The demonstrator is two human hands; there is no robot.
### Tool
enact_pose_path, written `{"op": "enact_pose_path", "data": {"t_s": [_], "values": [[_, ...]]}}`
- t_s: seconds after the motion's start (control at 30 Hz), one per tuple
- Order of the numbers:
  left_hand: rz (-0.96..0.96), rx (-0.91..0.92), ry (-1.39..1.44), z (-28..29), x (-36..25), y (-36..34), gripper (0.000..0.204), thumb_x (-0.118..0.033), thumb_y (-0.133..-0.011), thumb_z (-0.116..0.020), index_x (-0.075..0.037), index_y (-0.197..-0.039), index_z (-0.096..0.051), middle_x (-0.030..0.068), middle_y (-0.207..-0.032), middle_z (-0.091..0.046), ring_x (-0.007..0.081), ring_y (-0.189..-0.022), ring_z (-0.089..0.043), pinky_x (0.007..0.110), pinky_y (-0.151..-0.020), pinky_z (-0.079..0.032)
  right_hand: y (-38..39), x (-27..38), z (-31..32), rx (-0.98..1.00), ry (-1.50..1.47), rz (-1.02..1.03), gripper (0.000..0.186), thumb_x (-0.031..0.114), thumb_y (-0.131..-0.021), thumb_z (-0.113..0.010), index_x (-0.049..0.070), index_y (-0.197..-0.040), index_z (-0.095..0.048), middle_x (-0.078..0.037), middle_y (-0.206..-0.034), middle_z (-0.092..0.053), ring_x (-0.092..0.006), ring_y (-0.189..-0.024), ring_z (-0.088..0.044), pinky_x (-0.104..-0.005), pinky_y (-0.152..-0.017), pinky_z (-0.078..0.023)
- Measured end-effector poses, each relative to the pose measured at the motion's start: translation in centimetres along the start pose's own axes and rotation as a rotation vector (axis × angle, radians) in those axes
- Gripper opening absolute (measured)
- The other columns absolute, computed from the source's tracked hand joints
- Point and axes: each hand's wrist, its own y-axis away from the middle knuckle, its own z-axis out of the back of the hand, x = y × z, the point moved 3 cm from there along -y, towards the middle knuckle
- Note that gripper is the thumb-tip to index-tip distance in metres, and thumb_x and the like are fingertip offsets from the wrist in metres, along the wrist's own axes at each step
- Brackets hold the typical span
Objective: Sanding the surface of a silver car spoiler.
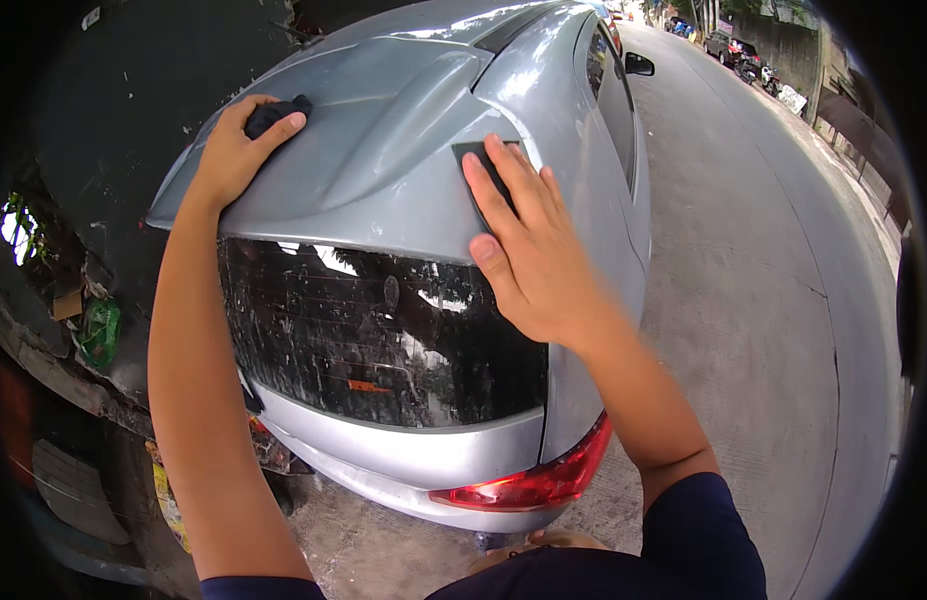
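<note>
Forearms (206, 400) outstretched | left hand (232, 155) clasping black wad (266, 118) | right hand (539, 262) flat on dark sheet (487, 161)

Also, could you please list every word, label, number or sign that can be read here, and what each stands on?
There are none I can read.
Orange mark on the silver car's rear window: too small.
White board by the roadside: too small.
Yellow packaging at lower left: too blurred.

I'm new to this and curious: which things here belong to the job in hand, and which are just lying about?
In the job:
black wad, in the left hand
black sheet, under the right hand
car

Lying about:
green plastic
brown scrap
</note>
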Motion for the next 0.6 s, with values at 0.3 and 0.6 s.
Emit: {"op": "enact_pose_path", "data": {"t_s": [0.3, 0.6], "values": [[0.005, -0.123, -0.124, -0.5, 1.8, -0.3, 0.088, -0.071, -0.085, -0.084, -0.004, -0.141, -0.07, 0.0259, -0.151, -0.058, 0.0399, -0.138, -0.06, 0.047, -0.117, -0.048, -2.8, -3.9, 0.6, 0.01, -0.218, 0.014, 0.066, 0.038, -0.121, -0.033, -0.004, -0.172, -0.028, -0.028, -0.177, -0.032, -0.0438, -0.167, -0.025, -0.0528, -0.137, -0.019], [-0.055, -0.344, -0.445, 1.3, 0.1, 0.3, 0.086, -0.073, -0.081, -0.087, -0.009, -0.138, -0.073, 0.0213, -0.163, -0.052, 0.0412, -0.149, -0.052, 0.05, -0.121, -0.044, 9.4, -4.7, 3.4, -0.245, -1.142, -0.361, 0.06, 0.039, -0.121, -0.044, 0.0, -0.166, -0.047, -0.017, -0.166, -0.054, -0.024, -0.139, -0.063, -0.0348, -0.121, -0.043]]}}
